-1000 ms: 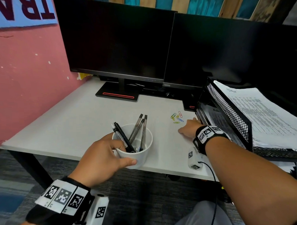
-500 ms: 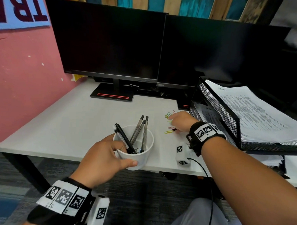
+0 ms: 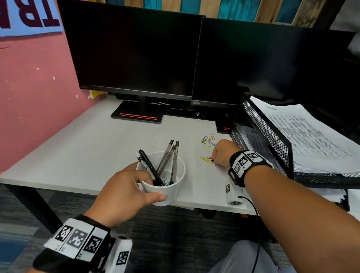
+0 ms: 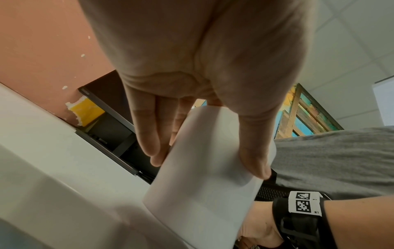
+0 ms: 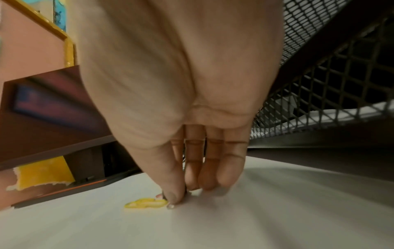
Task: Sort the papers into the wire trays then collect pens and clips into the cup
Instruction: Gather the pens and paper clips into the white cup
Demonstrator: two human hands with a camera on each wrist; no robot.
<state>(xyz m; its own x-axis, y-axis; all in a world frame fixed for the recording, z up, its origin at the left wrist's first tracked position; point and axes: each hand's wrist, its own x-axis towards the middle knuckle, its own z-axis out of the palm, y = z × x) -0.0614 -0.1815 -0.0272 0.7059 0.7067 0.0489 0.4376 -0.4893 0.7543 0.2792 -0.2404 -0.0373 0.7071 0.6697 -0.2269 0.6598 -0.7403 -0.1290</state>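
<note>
Left hand [image 3: 124, 191] gripping cup [image 3: 163, 190] at desk edge | right hand [image 3: 221, 153] now pinching paper clips [image 3: 205, 159] at cup's 2 o'clock, dragged nearer since a second ago — clips loose, pens [image 3: 169, 159] already in.

The cup [image 3: 166, 190] is plain white, and the desk [image 3: 77, 152] pale grey. Paper clips [image 3: 208, 141] are yellow, green, blue and pink; the wire tray [image 3: 266, 133] is black mesh.
</note>
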